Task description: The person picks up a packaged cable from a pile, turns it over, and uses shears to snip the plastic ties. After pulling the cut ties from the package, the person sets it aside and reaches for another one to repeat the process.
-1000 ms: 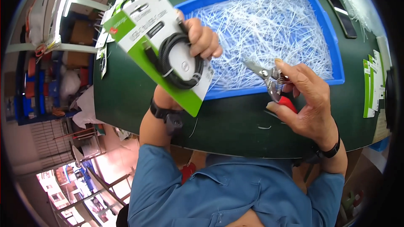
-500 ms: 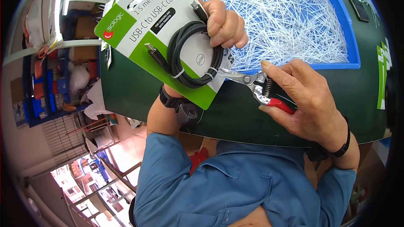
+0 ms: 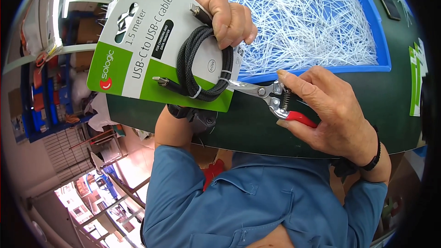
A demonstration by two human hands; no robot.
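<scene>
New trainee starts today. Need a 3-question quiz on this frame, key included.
1. True or false: the left hand holds the cable card.
2. The snips in the right hand have handles that are: A) red B) yellow C) black
3. Fill in: the snips' tips meet a white ____ on the coiled black cable.

Key: 1 true. 2 A. 3 tie; behind, a blue tray holds cut white ties.

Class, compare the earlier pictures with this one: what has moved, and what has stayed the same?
The left hand has brought the cable card closer. The right hand has moved the red-handled snips left, so their tip now meets the white tie on the black cable. Both grips and the blue tray are unchanged.
</scene>
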